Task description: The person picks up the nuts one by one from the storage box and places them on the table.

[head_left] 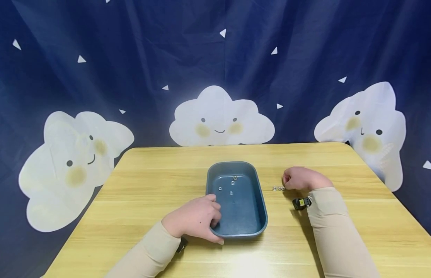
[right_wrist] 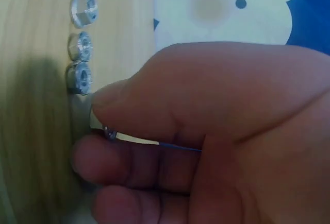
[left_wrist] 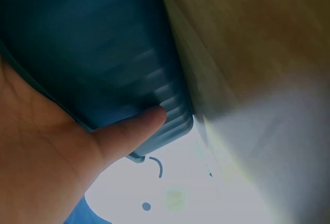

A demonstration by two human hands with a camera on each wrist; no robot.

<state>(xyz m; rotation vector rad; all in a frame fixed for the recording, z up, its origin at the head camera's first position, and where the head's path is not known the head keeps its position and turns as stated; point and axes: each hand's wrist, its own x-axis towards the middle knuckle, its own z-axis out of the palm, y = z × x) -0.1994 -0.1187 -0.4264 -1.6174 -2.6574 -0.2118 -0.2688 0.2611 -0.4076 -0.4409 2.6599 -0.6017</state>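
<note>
A dark blue plastic box (head_left: 237, 212) stands on the table, and several small metal nuts (head_left: 232, 183) lie scattered on its floor. My left hand (head_left: 196, 217) grips the box's near left corner, its fingers over the rim. In the left wrist view the thumb (left_wrist: 134, 131) presses along the outer wall. To the right of the box, my right hand (head_left: 304, 178) is at the table, pinching a small nut (right_wrist: 109, 133) between thumb and index finger. That nut is mostly hidden. Beside the fingertips, three silver flange nuts (right_wrist: 81, 46) are lined up on the wood.
The light wooden table (head_left: 159, 177) reaches back to a dark blue curtain (head_left: 145, 46) printed with white clouds. A small black wrist camera (head_left: 300, 203) hangs below the right sleeve, close above the tabletop.
</note>
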